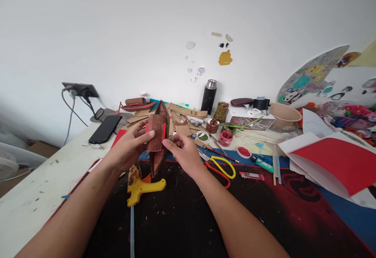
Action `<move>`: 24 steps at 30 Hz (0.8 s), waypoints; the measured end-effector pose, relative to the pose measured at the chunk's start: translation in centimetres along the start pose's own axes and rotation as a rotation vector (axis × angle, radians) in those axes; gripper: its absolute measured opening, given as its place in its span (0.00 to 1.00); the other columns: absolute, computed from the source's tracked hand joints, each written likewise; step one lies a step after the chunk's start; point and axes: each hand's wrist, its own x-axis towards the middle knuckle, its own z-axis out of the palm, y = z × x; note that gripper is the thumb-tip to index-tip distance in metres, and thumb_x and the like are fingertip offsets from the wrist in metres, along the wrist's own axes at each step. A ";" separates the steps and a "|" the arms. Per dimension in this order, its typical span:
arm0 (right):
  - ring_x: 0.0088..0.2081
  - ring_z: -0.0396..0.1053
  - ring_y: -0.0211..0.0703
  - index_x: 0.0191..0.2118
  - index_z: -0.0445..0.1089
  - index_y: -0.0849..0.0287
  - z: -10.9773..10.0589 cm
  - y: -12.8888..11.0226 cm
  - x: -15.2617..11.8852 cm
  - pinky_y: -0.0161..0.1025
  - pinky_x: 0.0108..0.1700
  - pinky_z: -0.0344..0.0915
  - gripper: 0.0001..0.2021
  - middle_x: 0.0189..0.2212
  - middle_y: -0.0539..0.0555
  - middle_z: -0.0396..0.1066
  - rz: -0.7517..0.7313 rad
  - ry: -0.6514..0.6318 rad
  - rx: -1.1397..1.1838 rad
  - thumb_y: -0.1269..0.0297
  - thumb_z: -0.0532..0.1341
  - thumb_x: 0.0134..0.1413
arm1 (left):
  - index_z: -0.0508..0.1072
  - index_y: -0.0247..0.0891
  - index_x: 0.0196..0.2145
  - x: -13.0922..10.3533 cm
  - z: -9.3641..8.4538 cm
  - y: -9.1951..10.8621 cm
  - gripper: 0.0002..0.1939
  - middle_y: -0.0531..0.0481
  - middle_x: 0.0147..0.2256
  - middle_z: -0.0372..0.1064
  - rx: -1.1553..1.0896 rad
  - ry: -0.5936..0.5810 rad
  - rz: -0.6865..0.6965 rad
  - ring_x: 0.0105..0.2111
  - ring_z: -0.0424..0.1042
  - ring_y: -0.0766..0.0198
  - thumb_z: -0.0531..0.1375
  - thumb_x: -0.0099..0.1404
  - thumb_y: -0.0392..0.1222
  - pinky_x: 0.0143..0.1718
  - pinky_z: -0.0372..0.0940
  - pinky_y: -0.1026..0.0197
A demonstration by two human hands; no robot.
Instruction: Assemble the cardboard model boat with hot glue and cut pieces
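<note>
A small brown model boat [157, 162] is held up above the dark mat, its pointed ends facing away and toward me. It has a curved brown canopy [156, 132] with red strips along the sides. My left hand [131, 146] grips the canopy from the left, thumb on top. From the right, the bent thumb and fingers of my right hand [186, 152] pinch the canopy's lower right edge; part of the fingers is hidden. Below the boat lies a yellow hot glue gun [147, 187] with a clear glue stick [132, 230] in it.
Scissors [221, 168] with yellow and orange handles lie right of my hand. Behind are cardboard scraps [182, 129], paint jars [225, 138], a black thermos [209, 97] and a second model boat [136, 105]. A phone [105, 129] lies left; red paper [337, 164] juts in at right.
</note>
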 end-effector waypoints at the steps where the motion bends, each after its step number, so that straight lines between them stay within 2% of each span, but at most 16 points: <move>1: 0.27 0.56 0.38 0.32 0.67 0.55 0.0 0.0 0.0 0.36 0.30 0.54 0.23 0.23 0.44 0.60 0.001 -0.003 0.000 0.41 0.72 0.53 | 0.77 0.43 0.56 0.0 0.0 0.0 0.36 0.41 0.56 0.81 -0.004 0.003 0.000 0.55 0.81 0.43 0.81 0.51 0.49 0.47 0.80 0.54; 17: 0.28 0.59 0.39 0.33 0.68 0.55 0.0 0.2 0.1 0.36 0.29 0.56 0.24 0.24 0.45 0.61 0.004 -0.002 -0.012 0.39 0.72 0.53 | 0.77 0.42 0.55 0.0 -0.1 -0.1 0.35 0.40 0.55 0.81 -0.004 0.005 0.006 0.52 0.82 0.44 0.81 0.51 0.49 0.43 0.80 0.56; 24: 0.23 0.54 0.36 0.32 0.66 0.54 0.0 0.1 0.0 0.35 0.25 0.50 0.28 0.22 0.44 0.57 0.021 -0.023 0.043 0.32 0.70 0.53 | 0.78 0.41 0.54 0.0 -0.1 0.2 0.37 0.40 0.54 0.82 -0.021 0.026 -0.010 0.52 0.82 0.45 0.82 0.48 0.50 0.43 0.80 0.57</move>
